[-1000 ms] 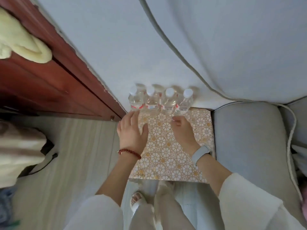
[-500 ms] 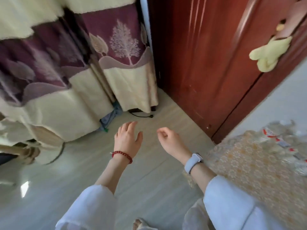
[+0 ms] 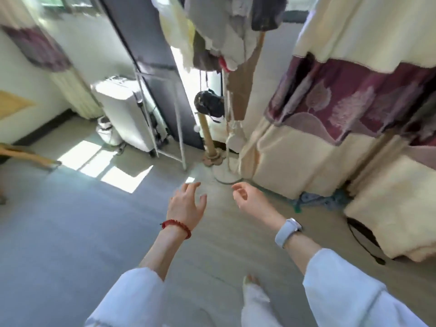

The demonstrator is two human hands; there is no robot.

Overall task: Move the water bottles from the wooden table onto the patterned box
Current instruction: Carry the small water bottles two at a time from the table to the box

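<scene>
With the left hand point(image 3: 187, 206) and right hand point(image 3: 247, 199) held loosely spread and empty, a bottle could be left behind unnoticed, none being in view.

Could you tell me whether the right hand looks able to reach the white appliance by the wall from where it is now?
Probably not: the right hand hangs empty over bare floor, with the white appliance well beyond it.
</scene>
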